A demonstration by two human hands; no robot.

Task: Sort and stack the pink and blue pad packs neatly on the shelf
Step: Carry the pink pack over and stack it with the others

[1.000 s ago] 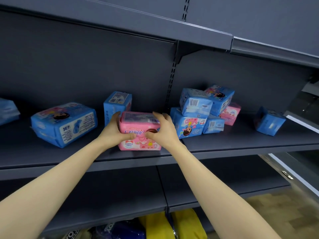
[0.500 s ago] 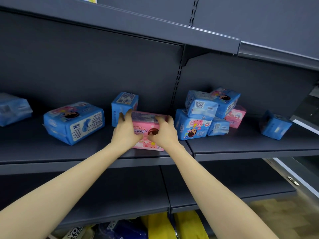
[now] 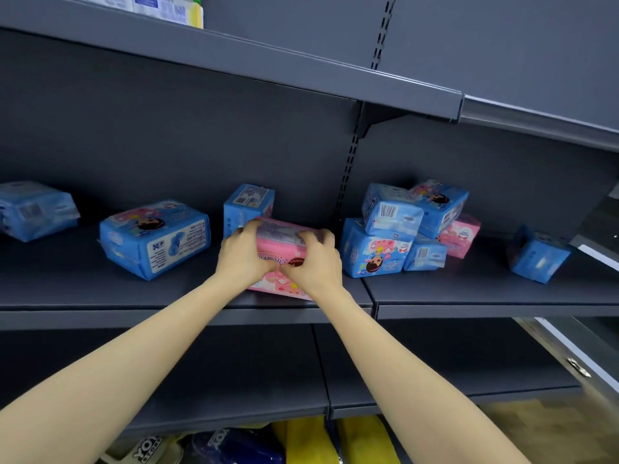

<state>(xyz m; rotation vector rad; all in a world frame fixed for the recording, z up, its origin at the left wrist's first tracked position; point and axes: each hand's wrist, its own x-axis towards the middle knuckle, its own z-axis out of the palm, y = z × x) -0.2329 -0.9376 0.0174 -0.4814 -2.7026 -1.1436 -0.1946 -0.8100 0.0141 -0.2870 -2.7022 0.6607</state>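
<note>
1. Both hands have travelled with the pink pack [image 3: 281,250] deeper onto the shelf [image 3: 67,289]. It now sits just in front of the upright blue pack [image 3: 248,203], where a second ago it stood nearer the front edge.
2. Well left of your hands lies a far blue pack [image 3: 33,211]. Nearer them a big blue pack [image 3: 155,239] lies flat and skewed, its side print too small to read.
3. Your left hand [image 3: 243,254] grasps the pink pack's left end with fingers curled over its top. Your right hand [image 3: 315,262] grasps the right end likewise. The pack rests on the shelf between them.
4. Just right of your hands is a loose pile [image 3: 392,229] of blue packs, with a second pink pack [image 3: 464,234] at its far side. A lone blue pack [image 3: 537,257] lies beyond.
5. Push further and you could topple the upright blue pack. Swing right and your right hand may knock the pile's leaning top packs down.
6. Your hands cover most of the pink pack's white script. A barcode shows on the pile's top pack. Below your arms, a bag [image 3: 147,447] reads "YOY".
</note>
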